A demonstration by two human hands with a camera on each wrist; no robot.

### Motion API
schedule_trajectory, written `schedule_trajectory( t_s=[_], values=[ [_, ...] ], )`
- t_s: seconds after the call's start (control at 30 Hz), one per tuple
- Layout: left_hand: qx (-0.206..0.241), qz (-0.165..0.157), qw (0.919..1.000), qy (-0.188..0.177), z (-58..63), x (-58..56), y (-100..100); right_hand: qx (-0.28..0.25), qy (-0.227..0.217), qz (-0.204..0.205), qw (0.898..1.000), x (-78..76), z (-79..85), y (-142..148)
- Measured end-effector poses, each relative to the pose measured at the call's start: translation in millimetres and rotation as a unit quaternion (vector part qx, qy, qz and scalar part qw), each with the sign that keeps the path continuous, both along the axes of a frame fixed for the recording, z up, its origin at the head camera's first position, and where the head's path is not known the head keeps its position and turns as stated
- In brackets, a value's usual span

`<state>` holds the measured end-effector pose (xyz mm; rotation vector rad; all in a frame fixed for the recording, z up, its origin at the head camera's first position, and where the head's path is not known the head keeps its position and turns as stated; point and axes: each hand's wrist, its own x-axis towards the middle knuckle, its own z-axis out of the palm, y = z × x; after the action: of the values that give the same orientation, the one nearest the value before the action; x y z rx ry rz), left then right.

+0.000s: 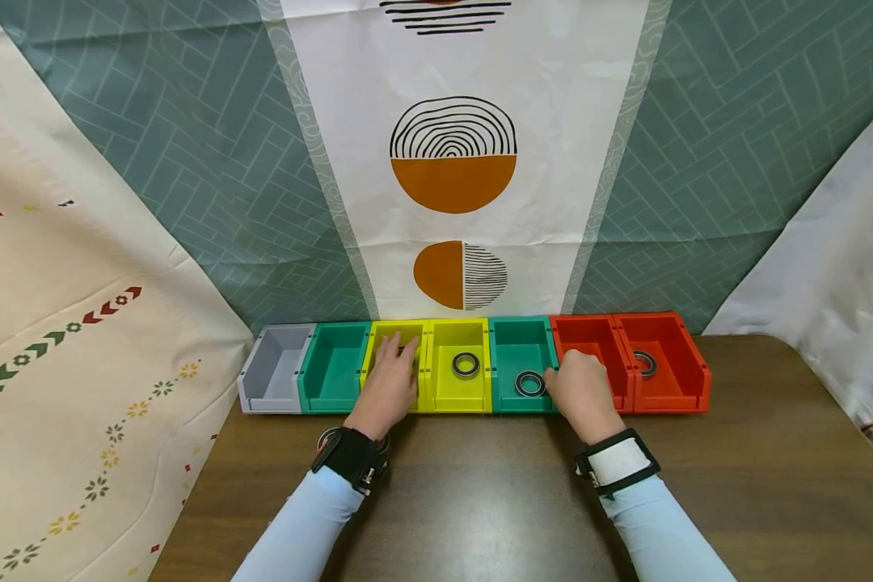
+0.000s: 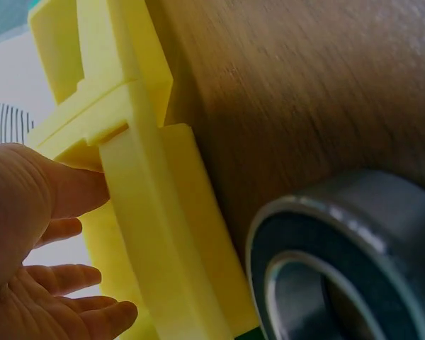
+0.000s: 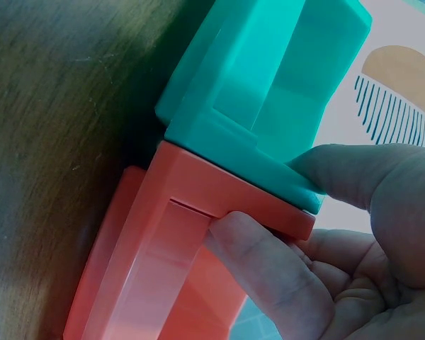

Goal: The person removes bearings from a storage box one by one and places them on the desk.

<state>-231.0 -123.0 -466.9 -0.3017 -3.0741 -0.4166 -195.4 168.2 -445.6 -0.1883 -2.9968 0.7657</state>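
Observation:
My left hand (image 1: 391, 380) reaches into the left yellow bin (image 1: 419, 400), fingers loosely spread and holding nothing. A dark ring in that bin is mostly hidden behind the fingers. In the left wrist view, a ball bearing (image 2: 372, 248) lies on the table beside the bins. My right hand (image 1: 582, 388) pinches the adjoining walls of the right green bin (image 3: 269, 92) and left red bin (image 3: 142, 262), thumb on the green side, fingers on the red. Beside that thumb a bearing (image 1: 530, 384) lies in the green bin.
Another bearing (image 1: 466, 365) lies in the right yellow bin, and one more (image 1: 646, 364) in the far right red bin (image 1: 665, 402). A grey bin (image 1: 275, 396) and another green bin (image 1: 335, 396) complete the row on the left. Patterned cloth (image 1: 451, 275) hangs behind the wooden table (image 1: 466, 501).

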Motion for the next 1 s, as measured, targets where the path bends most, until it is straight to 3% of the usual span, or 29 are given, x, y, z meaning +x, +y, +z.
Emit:
schedule_trajectory(
  t_s=[0.5,1.0],
  values=[
    [-0.019,-0.013,0.9996,-0.013,-18.7,-15.5,-3,0.0,-0.009,-0.003,1.0,-1.4,-1.1,0],
    [0.0,0.016,0.9981,-0.059,-22.8,-22.6,-2,0.01,-0.002,-0.003,1.0,-0.8,-2.5,-1]
  ],
)
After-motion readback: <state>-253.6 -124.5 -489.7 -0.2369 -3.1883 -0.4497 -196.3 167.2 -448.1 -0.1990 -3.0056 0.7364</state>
